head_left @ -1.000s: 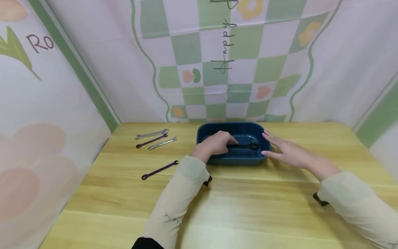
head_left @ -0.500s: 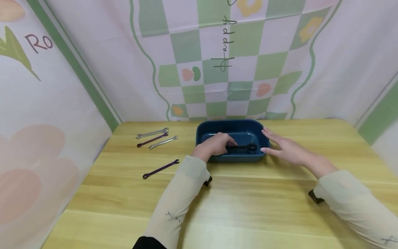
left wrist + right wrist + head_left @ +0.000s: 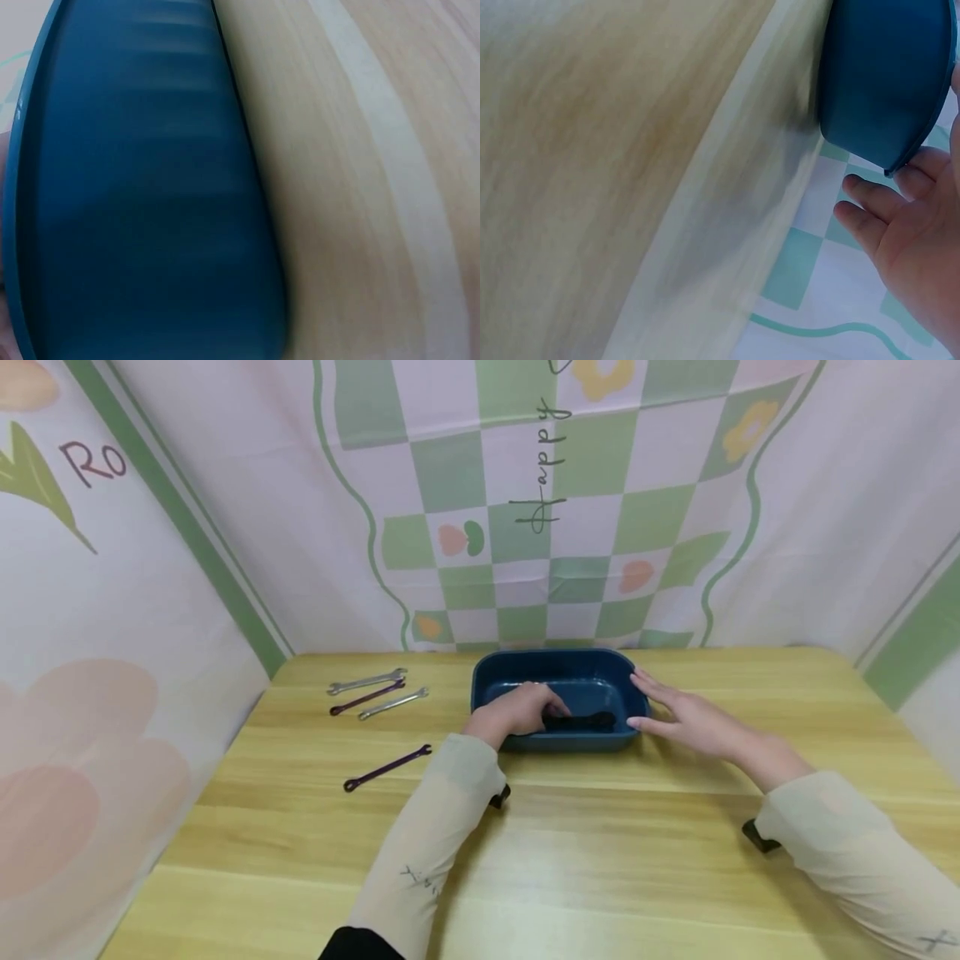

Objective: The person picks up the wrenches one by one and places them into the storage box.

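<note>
My left hand (image 3: pixel 517 708) reaches over the near left rim of a dark blue plastic bin (image 3: pixel 577 742), fingers curled around one end of a black wrench (image 3: pixel 592 721). The wrench lies low inside the bin along its near side, its left end hidden by the hand. At the bin's right end, my right hand (image 3: pixel 697 722) touches the rim with fingers and thumb extended. In the right wrist view the fingers of that hand (image 3: pixel 922 240) are at the bin's corner (image 3: pixel 889 90). The left wrist view is filled mostly by the bin's outer wall (image 3: pixel 150 210).
Left of the bin, a silver wrench (image 3: pixel 367 682), a purple wrench (image 3: pixel 367 697) and another silver wrench (image 3: pixel 393 703) lie roughly parallel. Nearer lies a longer-looking purple wrench (image 3: pixel 387 768). A patterned curtain (image 3: pixel 525 585) hangs behind the wooden table (image 3: pixel 600 860).
The black wrench has sunk slightly toward the bin's floor and near wall, still at my left hand. The right hand has stayed against the bin's end. The camera view shifted a little.
</note>
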Motion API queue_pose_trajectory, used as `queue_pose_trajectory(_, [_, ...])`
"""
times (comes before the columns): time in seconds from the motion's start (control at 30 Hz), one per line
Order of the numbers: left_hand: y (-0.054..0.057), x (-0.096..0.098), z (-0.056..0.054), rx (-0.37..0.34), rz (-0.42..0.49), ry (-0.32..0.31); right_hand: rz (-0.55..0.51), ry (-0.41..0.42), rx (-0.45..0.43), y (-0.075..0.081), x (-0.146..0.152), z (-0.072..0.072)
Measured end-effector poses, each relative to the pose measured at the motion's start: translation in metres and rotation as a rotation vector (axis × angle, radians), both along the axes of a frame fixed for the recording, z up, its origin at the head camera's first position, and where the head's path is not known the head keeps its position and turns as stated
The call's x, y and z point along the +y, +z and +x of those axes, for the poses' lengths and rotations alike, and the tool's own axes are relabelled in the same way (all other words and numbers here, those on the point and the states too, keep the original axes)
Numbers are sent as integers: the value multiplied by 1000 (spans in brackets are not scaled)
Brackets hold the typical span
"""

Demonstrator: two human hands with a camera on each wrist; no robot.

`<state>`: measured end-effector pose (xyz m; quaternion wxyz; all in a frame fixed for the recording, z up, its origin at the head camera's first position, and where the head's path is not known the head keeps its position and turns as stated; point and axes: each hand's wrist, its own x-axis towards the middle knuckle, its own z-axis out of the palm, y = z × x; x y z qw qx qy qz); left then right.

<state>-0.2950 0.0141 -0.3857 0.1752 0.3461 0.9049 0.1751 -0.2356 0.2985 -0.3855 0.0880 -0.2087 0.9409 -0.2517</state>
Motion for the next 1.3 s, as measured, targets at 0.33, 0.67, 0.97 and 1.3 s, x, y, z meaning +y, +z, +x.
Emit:
queue_pose_trajectory(0.33, [-5, -1, -2, -37, 20, 4, 1, 1, -1, -1, 1, -1])
queue_pose_trajectory(0.67, [-9, -1, -3, -43, 43, 17, -6, 1, 0, -2, 2, 0])
queue_pose_trajectory(0.97, [-7, -2, -1, -35, 12, 39, 0, 1, -8, -2, 1, -1])
queue_pose_trajectory(1.3, [-10, -5, -6, -58, 24, 55, 9, 2, 2, -1, 0, 0])
